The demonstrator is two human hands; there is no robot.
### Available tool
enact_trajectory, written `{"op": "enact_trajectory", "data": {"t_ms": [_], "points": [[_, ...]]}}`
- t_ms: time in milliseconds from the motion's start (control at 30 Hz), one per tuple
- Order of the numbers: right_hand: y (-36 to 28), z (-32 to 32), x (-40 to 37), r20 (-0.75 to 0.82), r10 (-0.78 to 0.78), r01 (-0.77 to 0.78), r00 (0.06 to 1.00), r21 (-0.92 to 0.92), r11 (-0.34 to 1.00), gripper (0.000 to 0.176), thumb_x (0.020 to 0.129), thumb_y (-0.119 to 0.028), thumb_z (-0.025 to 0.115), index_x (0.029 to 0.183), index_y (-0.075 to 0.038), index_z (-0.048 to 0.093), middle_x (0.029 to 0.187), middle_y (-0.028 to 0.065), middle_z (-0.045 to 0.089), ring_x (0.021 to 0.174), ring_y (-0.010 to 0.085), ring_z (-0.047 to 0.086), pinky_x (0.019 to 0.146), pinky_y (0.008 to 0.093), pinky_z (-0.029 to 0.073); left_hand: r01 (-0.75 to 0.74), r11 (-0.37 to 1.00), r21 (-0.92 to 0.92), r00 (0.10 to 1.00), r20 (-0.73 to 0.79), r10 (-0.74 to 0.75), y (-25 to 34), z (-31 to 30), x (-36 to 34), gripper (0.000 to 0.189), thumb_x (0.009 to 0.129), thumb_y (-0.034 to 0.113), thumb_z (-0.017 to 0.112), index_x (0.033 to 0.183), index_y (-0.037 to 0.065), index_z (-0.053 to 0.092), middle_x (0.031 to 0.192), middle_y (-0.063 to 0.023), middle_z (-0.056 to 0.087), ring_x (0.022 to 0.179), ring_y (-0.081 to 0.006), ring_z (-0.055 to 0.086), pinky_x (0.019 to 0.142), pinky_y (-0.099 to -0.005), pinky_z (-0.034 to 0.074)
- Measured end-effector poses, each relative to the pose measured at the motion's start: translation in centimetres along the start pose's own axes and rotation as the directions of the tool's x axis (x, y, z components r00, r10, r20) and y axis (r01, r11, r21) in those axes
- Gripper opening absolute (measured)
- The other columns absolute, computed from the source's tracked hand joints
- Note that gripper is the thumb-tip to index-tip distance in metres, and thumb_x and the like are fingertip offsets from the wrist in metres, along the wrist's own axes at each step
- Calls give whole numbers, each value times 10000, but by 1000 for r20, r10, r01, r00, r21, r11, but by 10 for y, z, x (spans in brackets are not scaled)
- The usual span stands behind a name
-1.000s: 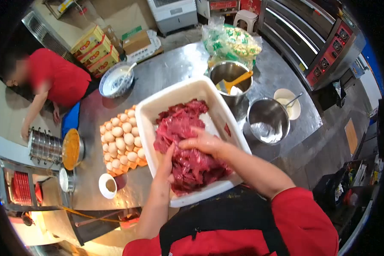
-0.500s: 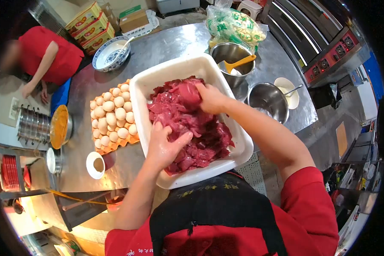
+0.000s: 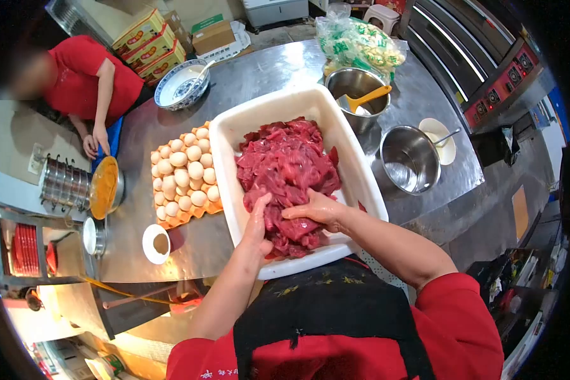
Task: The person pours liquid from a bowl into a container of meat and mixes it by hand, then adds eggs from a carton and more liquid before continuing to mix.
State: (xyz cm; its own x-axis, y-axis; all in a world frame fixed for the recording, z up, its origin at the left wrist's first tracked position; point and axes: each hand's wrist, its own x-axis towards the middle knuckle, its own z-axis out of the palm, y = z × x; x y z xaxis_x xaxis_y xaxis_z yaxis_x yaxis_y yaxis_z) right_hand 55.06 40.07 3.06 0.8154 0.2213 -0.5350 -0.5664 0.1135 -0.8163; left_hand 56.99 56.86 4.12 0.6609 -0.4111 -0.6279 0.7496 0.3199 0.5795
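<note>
Meat is heaped in a white tub on the steel table. Left hand is pressed edge-on against the pile's near end, fingers straight, nothing gripped. Right hand is laid flat on the meat, unclenched. Egg tray is seen just left of the tub, steel bowl to its right.

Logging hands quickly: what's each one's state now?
Left hand: open, edge against the raw meat.
Right hand: open, palm down on the meat.
</note>
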Motion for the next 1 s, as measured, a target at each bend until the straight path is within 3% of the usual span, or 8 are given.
{"op": "enact_trajectory", "data": {"t_ms": [233,333,433,500,633,800,900,1000], "points": [[-110,-10,-18,-75,-427,405,901,-208,890,608,669,63,712,1246,-23,543,1017,71,670,910,168,639,828,311,522,-264,957,-120,915,282,288,62,28,-8,377,926,216,561,1262,46,545,1194,-117,627,1035,-235,639,903,-395,544],[-155,-13,-11,-195,-587,469,786,-431,771,461,676,68,648,1126,-24,604,946,65,664,823,145,623,756,298,520,-349,854,385,937,155,312,66,35,-10,374,879,115,599,1237,22,543,1173,-93,622,1017,-201,634,848,-341,535],[-163,-20,19,-203,-607,475,768,-455,753,435,688,23,651,1117,-23,596,939,68,653,833,150,616,745,298,514,-513,183,838,745,330,580,55,1,11,383,789,108,691,1139,-14,595,997,-138,661,949,-283,645,845,-346,510],[-148,-27,45,-5,-441,343,897,-621,704,470,688,-31,679,1146,-21,574,958,81,648,858,168,616,753,304,511,-471,170,865,711,258,654,55,-16,16,388,779,102,696,1132,-18,591,1002,-154,648,949,-288,639,834,-348,510],[-83,31,72,-118,-303,-67,946,-982,174,683,733,-418,750,1315,-151,511,1329,205,509,1295,409,409,1014,591,371,-653,73,754,311,179,933,56,-15,18,266,840,41,654,1101,-6,632,1091,-100,605,1012,-178,590,834,-296,504],[34,95,56,359,-587,300,725,-933,-200,390,809,-295,582,1126,-75,639,1266,162,532,1263,332,401,1066,723,114,-794,172,583,309,144,940,47,-28,37,228,843,-2,628,1071,-3,633,1071,-102,597,994,-180,595,833,-276,517],[41,90,32,431,141,441,891,-896,-49,420,895,-375,465,785,-67,728,898,160,675,1082,323,556,1123,549,205,-735,-8,678,245,276,929,47,-37,47,217,837,10,635,1055,8,636,1069,-113,602,990,-207,600,814,-295,522],[17,62,5,318,232,367,919,-905,-215,455,899,-469,497,807,-89,730,888,85,672,1010,247,568,1111,429,257,-662,-213,718,216,455,864,47,-37,46,232,811,31,643,1042,16,637,1026,-153,613,952,-304,603,786,-345,508]]}}
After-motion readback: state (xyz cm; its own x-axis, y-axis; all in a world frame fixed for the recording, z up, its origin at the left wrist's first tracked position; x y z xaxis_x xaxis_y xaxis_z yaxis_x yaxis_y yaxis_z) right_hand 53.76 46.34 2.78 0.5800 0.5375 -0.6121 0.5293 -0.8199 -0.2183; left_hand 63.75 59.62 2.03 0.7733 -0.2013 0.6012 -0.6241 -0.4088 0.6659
